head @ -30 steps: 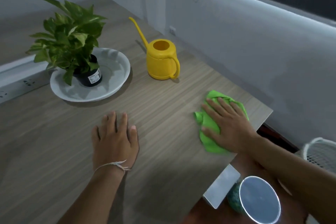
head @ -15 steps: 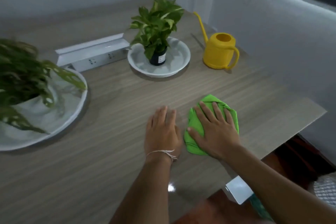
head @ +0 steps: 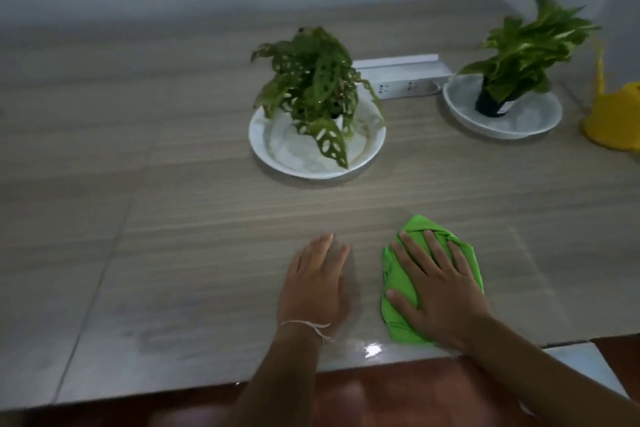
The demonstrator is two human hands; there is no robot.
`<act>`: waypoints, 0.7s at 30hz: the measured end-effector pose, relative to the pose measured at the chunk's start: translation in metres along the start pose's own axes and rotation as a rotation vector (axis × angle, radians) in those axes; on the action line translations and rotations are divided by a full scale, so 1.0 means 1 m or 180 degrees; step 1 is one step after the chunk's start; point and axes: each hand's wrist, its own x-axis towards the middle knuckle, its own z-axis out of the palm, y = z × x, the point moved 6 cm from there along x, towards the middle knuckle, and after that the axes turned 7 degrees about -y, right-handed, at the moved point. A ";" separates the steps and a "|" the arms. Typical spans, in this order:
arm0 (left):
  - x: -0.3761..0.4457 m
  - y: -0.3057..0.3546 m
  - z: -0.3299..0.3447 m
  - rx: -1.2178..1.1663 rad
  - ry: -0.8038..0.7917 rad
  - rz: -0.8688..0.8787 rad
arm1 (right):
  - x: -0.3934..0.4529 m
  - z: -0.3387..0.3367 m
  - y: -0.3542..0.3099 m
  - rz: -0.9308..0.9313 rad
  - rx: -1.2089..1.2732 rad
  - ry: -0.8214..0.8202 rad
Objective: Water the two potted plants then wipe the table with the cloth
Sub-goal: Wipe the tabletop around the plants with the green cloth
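My right hand lies flat, fingers spread, pressing a crumpled green cloth onto the wooden table near its front edge. My left hand rests flat and empty on the table just left of the cloth, a thin string bracelet at the wrist. A holey-leaved potted plant stands in a white dish at the centre back. A second leafy plant in a black pot sits in another white dish at the back right. The yellow watering can is cut off at the right edge.
A white power strip lies between the two dishes at the back. A grey wall runs behind the table. Reddish floor shows below the table's front edge, and a bright glare spot sits near that edge.
My right hand has slid the cloth leftward along the table, and my left hand moved left with it. The view has swung left, bringing the holey-leaved plant to the centre.
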 end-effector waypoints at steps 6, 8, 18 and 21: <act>-0.100 -0.173 -0.057 0.0116 0.0231 -0.1315 | 0.008 -0.001 -0.154 -0.0620 0.0088 0.0102; -0.131 -0.223 -0.078 0.0194 0.0163 -0.1486 | 0.008 0.002 -0.209 -0.0866 0.0165 0.0127; -0.153 -0.271 -0.085 0.0281 0.0122 -0.1158 | 0.124 -0.016 -0.301 -0.1115 0.0089 0.0077; -0.155 -0.275 -0.083 0.0165 0.0116 -0.1211 | 0.180 -0.027 -0.317 -0.0854 0.0110 0.0069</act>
